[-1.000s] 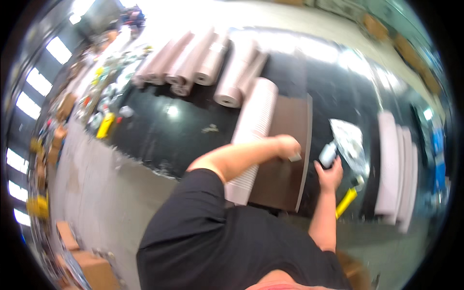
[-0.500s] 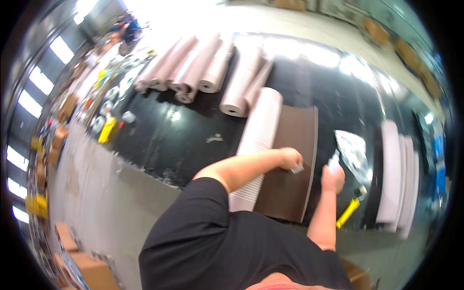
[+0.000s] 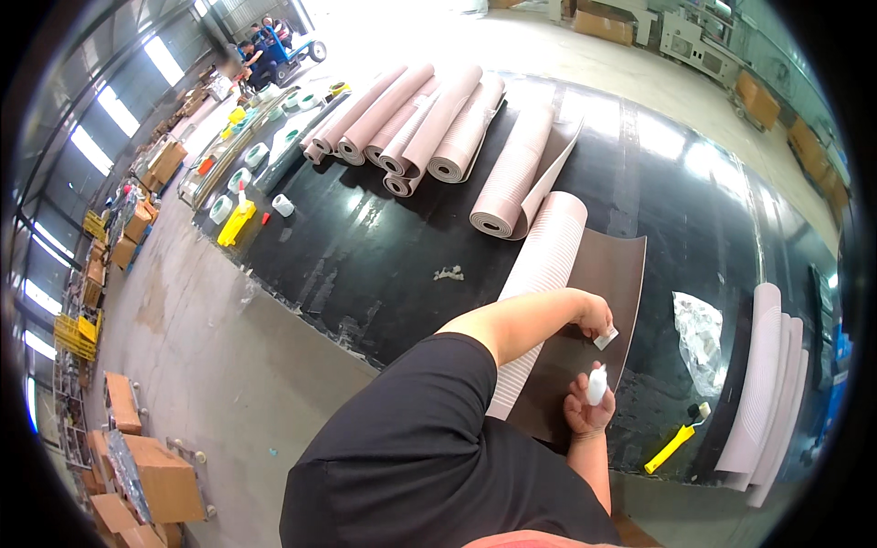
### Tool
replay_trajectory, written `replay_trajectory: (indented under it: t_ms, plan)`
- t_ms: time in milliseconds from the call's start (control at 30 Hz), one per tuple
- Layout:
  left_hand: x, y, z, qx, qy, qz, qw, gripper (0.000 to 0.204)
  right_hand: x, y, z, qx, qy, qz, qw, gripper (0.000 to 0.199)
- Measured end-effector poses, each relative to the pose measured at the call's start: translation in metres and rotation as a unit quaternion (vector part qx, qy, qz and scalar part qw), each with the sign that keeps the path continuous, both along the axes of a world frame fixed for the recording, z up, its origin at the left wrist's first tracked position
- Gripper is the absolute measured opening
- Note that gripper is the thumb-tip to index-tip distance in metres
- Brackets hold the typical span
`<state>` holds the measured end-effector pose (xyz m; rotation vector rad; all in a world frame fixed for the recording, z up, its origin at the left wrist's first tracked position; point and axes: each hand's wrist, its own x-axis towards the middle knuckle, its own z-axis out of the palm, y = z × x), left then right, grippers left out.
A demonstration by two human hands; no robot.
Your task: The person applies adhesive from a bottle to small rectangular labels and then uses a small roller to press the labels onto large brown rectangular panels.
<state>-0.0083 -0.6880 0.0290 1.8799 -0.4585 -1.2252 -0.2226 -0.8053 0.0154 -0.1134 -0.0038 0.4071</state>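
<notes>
One white bottle (image 3: 596,387), grasped in the curled fingers of the right hand (image 3: 587,413), over the near right edge of a brown sheet (image 3: 610,269). Half a second ago bottle and hand were out over bare black tabletop, beside the clear plastic bag (image 3: 698,338); now close to the left hand (image 3: 594,312). Left hand over the sheet, as before, pinching a small pale flat piece (image 3: 606,339). Left forearm crosses the striped roll (image 3: 554,239), which lies along the sheet's left side.

Surface: black table (image 3: 411,315), glossy, scuffed, with a white scrap (image 3: 449,273) left of the roll. Yellow-handled roller (image 3: 673,447) right of the right hand; pale rolls (image 3: 755,384) beyond it. Farther off, a loose-ended roll (image 3: 507,187), then a row of pinkish rolls (image 3: 461,114) at the far left.

Room: grey concrete floor (image 3: 210,320), bright windows along the left wall, a blue vehicle (image 3: 294,57) with people near it.

Containers: bottle's contents cannot be told, nor whether the crumpled bag holds anything. Cardboard boxes (image 3: 164,482) lower left, insides not visible; yellow crate (image 3: 78,336) farther up.
</notes>
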Motion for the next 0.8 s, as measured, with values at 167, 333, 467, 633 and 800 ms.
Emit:
replay_trajectory:
  t_ms: [167,333,467,633,800]
  plan:
    - [-0.006,0.009,-0.009,-0.066,0.021,0.049,0.996,0.017,0.000,-0.008,-0.020,0.031,0.029,-0.013,0.999,0.051]
    - [-0.010,0.010,-0.013,-0.065,-0.002,0.052,0.997,0.018,0.008,-0.003,-0.015,0.019,-0.013,-0.068,0.997,0.034]
    - [-0.015,0.009,0.006,-0.059,-0.022,0.043,0.997,0.020,0.014,-0.012,-0.016,0.034,-0.029,-0.036,0.998,0.037]
    - [-0.015,0.016,-0.010,-0.062,-0.023,0.044,0.997,0.025,0.005,-0.007,-0.028,-0.009,0.081,-0.128,0.989,0.050]
    - [-0.017,0.022,-0.006,-0.053,-0.040,0.044,0.997,0.026,0.005,-0.002,-0.033,0.023,-0.028,-0.093,0.995,0.041]
